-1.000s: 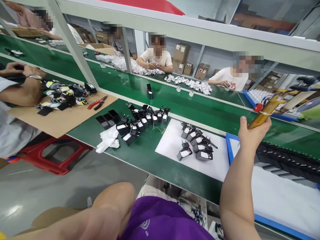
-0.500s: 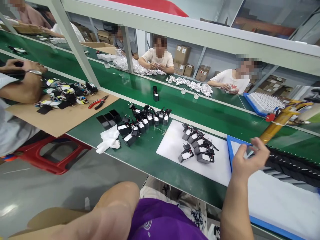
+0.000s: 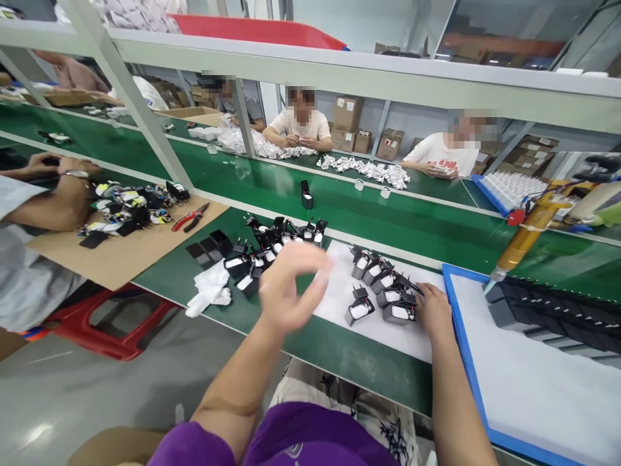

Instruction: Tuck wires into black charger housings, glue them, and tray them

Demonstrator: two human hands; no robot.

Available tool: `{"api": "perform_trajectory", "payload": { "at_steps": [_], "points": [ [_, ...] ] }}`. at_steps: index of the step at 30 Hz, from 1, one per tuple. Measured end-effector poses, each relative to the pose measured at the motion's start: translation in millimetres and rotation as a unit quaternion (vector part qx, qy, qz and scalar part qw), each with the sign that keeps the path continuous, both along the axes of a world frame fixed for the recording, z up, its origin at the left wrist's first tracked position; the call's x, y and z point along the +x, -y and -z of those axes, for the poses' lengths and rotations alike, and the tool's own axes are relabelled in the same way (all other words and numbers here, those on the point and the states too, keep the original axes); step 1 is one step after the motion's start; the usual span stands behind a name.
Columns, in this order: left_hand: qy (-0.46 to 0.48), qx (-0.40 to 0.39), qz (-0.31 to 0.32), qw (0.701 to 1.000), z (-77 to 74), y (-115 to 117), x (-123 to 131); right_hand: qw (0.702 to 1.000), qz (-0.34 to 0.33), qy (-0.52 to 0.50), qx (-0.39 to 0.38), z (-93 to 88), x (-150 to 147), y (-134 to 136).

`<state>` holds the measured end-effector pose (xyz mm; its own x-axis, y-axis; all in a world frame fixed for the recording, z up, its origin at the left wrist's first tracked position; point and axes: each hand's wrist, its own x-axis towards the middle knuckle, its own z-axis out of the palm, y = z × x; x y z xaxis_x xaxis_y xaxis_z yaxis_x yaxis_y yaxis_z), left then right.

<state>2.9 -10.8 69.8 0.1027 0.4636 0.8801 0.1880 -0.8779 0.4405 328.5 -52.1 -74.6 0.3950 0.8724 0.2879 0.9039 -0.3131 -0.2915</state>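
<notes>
My left hand (image 3: 291,285) is raised over the bench, slightly blurred, its fingers curved with a gap to the thumb and nothing between them. At the right edge of the white sheet (image 3: 334,304), my right hand (image 3: 435,310) has its fingers closed around the end of a thin black stick-like tool (image 3: 412,285). The tool lies against a group of black plug adapter housings (image 3: 385,282) with white parts inside. One adapter (image 3: 359,312) sits slightly apart from that group. Another cluster of adapters (image 3: 247,283) is partly hidden behind my left hand.
A blue-rimmed tray (image 3: 468,362) on the right holds rows of black housings (image 3: 543,310), with a yellow dispenser (image 3: 521,239) above. White gloves (image 3: 209,288) and black covers (image 3: 208,249) lie left. One adapter (image 3: 306,196) stands on the green conveyor (image 3: 369,220). Co-workers sit nearby.
My right hand has come down from above the tray to the black tool beside the adapters. My left hand has moved up and forward from my lap over the bench.
</notes>
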Motion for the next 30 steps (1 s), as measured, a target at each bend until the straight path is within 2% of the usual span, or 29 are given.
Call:
{"api": "perform_trajectory", "payload": {
  "at_steps": [2,4,6,8,11,14,23,27,30],
  "points": [
    [-0.128,-0.076,-0.043,0.988,16.2,-42,21,1.000,0.003,0.013,0.006,-2.2,-4,0],
    [-0.279,-0.207,-0.033,0.937,40.5,-79,40,1.000,-0.002,0.018,0.015,-3.5,-6,0],
    [-0.324,-0.251,-0.020,0.912,66.0,-103,51,1.000,-0.006,0.018,0.024,-3.2,-6,-1],
    [-0.343,-0.287,-0.021,0.894,87.0,-116,56,0.999,-0.006,0.016,0.033,-1.7,-6,-2],
    [-0.351,-0.335,-0.036,0.874,105.1,-125,55,0.999,-0.013,0.019,0.040,0.6,-5,-2],
    [-0.343,-0.374,-0.063,0.859,111.6,-133,52,0.999,-0.017,0.024,0.036,1.2,-5,0],
    [-0.263,-0.465,-0.179,0.826,118.6,-162,45,0.999,-0.011,0.034,0.035,1.4,-9,2],
    [-0.236,-0.457,-0.192,0.836,113.5,-181,52,0.999,-0.011,0.030,0.027,1.0,-11,1],
    [-0.223,-0.452,-0.193,0.842,103.0,-209,68,0.999,-0.006,0.020,0.031,-0.8,-14,0]
  ]
}}
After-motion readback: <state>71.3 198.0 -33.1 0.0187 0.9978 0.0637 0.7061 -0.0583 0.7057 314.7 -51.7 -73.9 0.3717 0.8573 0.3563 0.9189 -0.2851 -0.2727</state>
